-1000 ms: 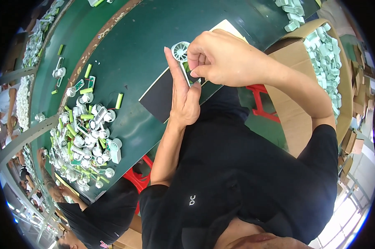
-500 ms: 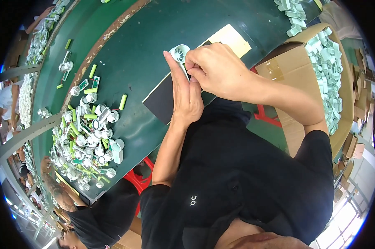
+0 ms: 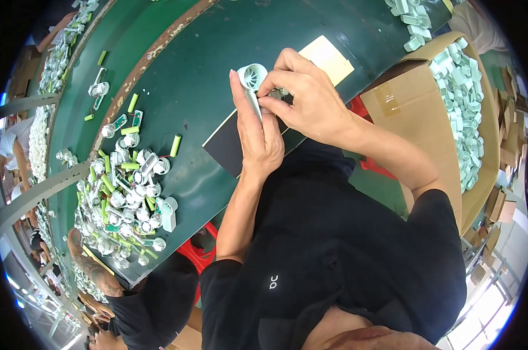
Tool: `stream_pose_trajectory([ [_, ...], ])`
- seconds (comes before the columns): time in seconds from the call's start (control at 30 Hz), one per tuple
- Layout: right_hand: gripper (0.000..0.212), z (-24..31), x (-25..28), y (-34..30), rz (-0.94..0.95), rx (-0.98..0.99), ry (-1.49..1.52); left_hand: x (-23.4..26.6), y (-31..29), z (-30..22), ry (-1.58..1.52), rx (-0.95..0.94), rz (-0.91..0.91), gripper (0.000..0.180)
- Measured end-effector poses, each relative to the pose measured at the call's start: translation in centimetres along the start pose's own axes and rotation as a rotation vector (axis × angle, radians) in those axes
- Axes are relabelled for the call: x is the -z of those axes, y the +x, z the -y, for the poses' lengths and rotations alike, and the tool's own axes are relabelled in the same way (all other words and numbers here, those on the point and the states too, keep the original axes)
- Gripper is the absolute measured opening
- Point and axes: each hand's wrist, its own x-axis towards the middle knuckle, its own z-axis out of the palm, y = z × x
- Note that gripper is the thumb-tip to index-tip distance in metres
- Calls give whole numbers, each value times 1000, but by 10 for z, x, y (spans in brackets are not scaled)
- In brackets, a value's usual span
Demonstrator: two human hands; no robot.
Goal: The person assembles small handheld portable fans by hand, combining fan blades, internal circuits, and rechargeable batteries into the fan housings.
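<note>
A pale mint-green fan housing, with a round slatted head and a narrow handle, is held tilted above the table. My left hand is closed round its handle from below, the fingers running up along its left side. At the right edge of the handle my right hand pinches with thumb and forefinger. Behind those fingers a bit of a small pale part shows; most of it is hidden, so what the pinch holds cannot be made out.
Under my hands lies a black mat, with a pale yellow pad beyond it. Fan motors with green batteries and wires are heaped at left. On the right stands a cardboard box of mint-green housings. A co-worker sits at lower left.
My right hand's fingers have lifted and spread a little above the pinch, uncovering a small pale part behind them. The right elbow has dropped inward. The housing stays nearly in place.
</note>
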Motion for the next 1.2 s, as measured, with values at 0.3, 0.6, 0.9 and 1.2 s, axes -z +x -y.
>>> stream_pose_trajectory([
  [0.3,56,8,10,-6,-375,-169,-127,-6,-1,-17,-218,182,-7,70],
  [0.6,23,-27,25,-29,-312,-432,593,0,-1,-39,-573,270,72,76],
  [0.9,32,-47,14,-57,34,-546,601,0,-1,-47,-579,291,-32,49],
  [1.2,53,-42,-3,-55,223,-773,1290,-2,-5,-35,-662,259,-107,40],
])
